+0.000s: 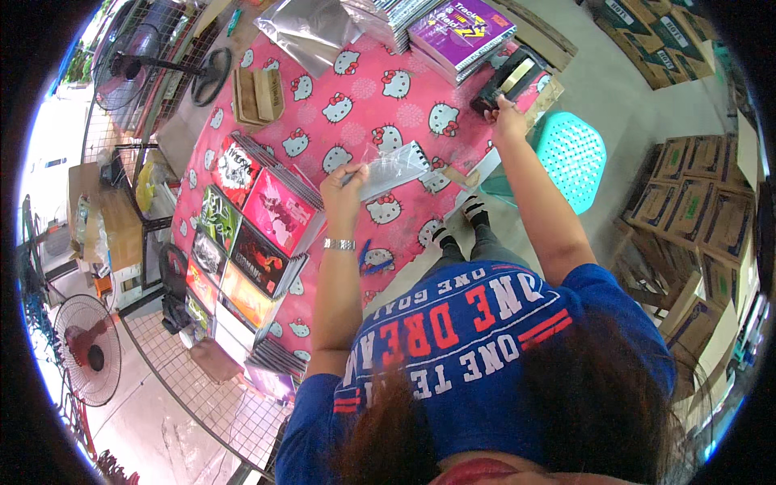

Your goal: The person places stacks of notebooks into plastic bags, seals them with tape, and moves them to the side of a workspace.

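My left hand (345,183) is closed on one end of a spiral notebook (396,170) with white pages, held over the pink table. Clear, crinkled plastic covers it and catches the light. My right hand (508,123) reaches out to a black tape dispenser (514,77) at the table's right edge. Its fingers are pinched together at the dispenser's near end; what sits between them is too small to make out. Left of my left hand stand stacks of spiral notebooks (279,206) with red, pink, green, black and orange covers.
A cartoon-cat cloth covers the table (347,109). Purple books (461,32) and clear plastic sleeves (307,36) lie at the far side, near a small cardboard piece (259,95). A turquoise stool (570,162) stands to the right, cartons (687,190) beyond. Blue scissors (373,257) lie nearby.
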Action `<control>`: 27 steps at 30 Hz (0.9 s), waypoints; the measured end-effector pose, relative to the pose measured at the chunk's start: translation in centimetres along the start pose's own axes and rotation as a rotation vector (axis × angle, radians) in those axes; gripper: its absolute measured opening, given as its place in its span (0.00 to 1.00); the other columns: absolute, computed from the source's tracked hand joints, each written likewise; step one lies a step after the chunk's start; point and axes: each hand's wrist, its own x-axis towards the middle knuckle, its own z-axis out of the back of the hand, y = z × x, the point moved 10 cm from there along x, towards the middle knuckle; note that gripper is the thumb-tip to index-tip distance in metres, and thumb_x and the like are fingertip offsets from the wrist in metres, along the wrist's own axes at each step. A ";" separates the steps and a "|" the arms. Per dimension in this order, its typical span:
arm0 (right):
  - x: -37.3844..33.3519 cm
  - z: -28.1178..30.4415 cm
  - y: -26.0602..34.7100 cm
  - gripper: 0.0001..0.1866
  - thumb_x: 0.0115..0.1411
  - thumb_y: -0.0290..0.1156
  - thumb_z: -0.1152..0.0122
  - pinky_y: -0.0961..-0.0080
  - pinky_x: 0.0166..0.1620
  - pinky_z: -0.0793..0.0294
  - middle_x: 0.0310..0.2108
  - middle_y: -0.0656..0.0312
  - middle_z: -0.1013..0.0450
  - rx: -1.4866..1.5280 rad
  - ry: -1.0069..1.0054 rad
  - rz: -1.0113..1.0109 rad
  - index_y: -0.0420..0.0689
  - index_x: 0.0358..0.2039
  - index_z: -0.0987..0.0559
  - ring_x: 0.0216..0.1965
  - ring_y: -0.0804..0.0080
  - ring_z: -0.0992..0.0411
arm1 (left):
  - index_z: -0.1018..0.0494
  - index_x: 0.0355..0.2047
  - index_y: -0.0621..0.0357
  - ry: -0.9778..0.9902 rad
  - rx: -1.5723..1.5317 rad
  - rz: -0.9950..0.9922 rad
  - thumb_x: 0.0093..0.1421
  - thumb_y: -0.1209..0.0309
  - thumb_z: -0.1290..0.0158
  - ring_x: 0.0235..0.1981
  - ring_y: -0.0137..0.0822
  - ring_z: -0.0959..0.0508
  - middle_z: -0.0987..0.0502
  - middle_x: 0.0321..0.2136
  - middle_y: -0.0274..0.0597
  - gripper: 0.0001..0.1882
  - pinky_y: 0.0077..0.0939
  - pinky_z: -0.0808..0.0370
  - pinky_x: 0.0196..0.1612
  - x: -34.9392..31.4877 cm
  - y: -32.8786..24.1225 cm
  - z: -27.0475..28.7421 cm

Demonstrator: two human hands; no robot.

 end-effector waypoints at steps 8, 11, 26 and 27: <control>-4.2 -1.4 -4.7 0.04 0.61 0.30 0.48 0.78 0.27 0.31 0.24 0.66 0.37 -0.077 0.203 0.134 0.46 0.31 0.33 0.23 0.77 0.38 | 0.23 0.29 0.62 0.176 -0.005 -0.018 0.49 0.77 0.41 0.30 0.24 0.27 0.23 0.26 0.33 0.05 0.21 0.31 0.37 1.7 -0.6 -0.4; -1.3 0.5 -11.4 0.06 0.62 0.29 0.51 0.83 0.23 0.39 0.21 0.67 0.36 0.184 0.088 -0.162 0.45 0.28 0.32 0.22 0.79 0.38 | 0.23 0.32 0.60 0.255 0.012 -0.021 0.48 0.75 0.40 0.31 0.24 0.27 0.23 0.27 0.33 0.09 0.21 0.32 0.39 2.2 -1.0 -1.7; -11.1 -16.0 -11.9 0.32 0.49 0.58 0.38 0.70 0.42 0.29 0.40 0.55 0.23 -2.334 1.795 0.485 0.42 0.43 0.22 0.40 0.65 0.27 | 0.30 0.39 0.58 0.182 -0.040 0.032 0.46 0.78 0.40 0.32 0.25 0.26 0.23 0.27 0.36 0.18 0.21 0.31 0.38 1.2 -0.8 -0.4; -12.3 -15.7 -10.4 0.31 0.50 0.58 0.39 0.70 0.41 0.30 0.37 0.58 0.24 -2.134 1.696 0.329 0.40 0.39 0.23 0.39 0.67 0.27 | 0.30 0.39 0.58 0.168 -0.045 0.024 0.46 0.78 0.40 0.32 0.25 0.26 0.23 0.27 0.36 0.18 0.21 0.31 0.38 1.0 -0.9 -0.3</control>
